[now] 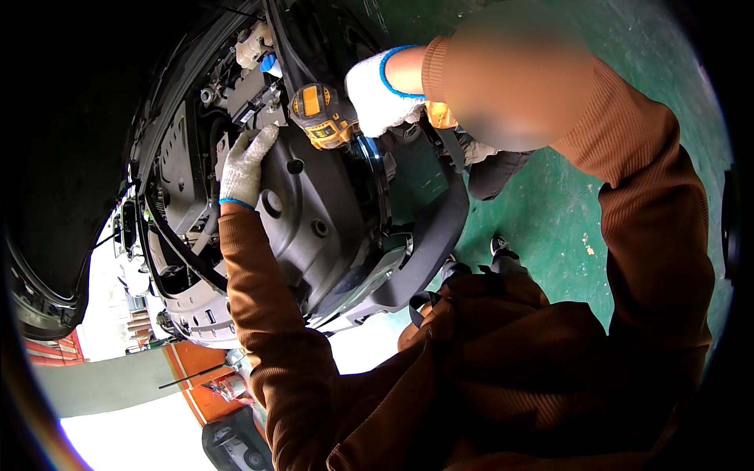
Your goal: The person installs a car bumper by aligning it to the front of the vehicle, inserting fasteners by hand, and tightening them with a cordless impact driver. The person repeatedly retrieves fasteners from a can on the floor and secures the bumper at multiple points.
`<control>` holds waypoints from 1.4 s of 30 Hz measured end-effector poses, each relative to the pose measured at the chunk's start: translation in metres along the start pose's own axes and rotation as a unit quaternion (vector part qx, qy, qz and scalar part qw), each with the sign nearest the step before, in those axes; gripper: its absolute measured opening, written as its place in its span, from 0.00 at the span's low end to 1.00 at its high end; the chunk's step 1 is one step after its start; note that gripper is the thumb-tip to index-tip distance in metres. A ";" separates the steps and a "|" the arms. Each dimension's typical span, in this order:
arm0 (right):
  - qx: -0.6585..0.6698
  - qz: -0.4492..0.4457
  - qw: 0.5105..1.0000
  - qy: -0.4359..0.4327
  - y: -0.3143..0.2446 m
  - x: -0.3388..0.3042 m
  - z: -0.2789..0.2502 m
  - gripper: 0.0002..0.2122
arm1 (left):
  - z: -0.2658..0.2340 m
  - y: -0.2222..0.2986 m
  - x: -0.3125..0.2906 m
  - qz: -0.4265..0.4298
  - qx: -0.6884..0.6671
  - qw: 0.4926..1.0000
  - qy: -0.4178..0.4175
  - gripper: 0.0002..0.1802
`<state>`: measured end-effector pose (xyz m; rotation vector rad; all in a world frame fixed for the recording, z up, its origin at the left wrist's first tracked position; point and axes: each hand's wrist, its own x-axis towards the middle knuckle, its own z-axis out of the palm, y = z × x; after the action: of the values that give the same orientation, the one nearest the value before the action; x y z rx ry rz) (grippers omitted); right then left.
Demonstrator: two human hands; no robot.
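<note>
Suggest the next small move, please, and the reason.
I would perhaps pause and check where the yellow-and-black power tool points: the white-gloved right hand grips it, its tip cannot be made out, and the white-gloved left hand is at the grey moulded plastic engine cover.

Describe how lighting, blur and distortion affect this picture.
Head view: glare whites out the lower left, while the raised black hood panel sinks into shadow; head view: a blur hides part of the brown ribbed right sleeve, yet the yellow-and-black power drill reads clearly; head view: fisheye distortion curves edges near the dark rim.
</note>
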<state>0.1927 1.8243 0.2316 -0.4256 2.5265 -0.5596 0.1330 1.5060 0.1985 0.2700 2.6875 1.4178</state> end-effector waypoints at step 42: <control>-0.006 -0.002 1.000 0.018 0.004 -0.003 0.010 0.13 | -0.010 -0.006 0.000 -0.012 -0.101 0.994 0.026 0.33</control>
<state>0.2004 1.8258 0.2230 -0.4281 2.5644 -0.5580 0.1305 1.4943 0.1996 0.1874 2.5499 1.6962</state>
